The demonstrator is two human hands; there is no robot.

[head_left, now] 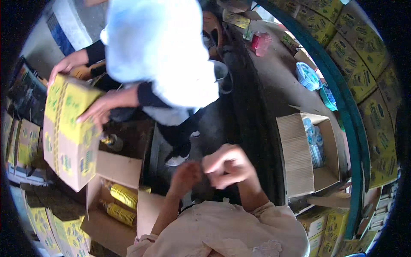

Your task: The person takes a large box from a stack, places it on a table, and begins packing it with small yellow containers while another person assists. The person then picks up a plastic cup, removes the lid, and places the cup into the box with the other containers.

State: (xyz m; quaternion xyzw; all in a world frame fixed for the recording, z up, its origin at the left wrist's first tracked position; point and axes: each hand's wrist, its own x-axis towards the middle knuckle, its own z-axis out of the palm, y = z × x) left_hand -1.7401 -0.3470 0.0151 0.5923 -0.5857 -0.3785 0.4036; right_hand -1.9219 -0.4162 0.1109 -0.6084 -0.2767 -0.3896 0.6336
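Head view: my right hand [226, 167] curls, my left hand [186, 178] blurs; I cannot tell whether either pinches anything. 2 yellow bottles [123, 195] lie in the open carton [147, 210] at my left.

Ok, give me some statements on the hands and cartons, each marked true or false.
1. Neither the person's left hand nor right hand holds a carton. True.
2. A co-worker's hands are on a yellow-and-brown carton. True.
3. The lower-left open carton is full of blue bottles. False: the lower-left open carton contains yellow ribbed items.
4. The right-hand carton is sealed. False: the right-hand carton is open, with clear bluish bottles inside.
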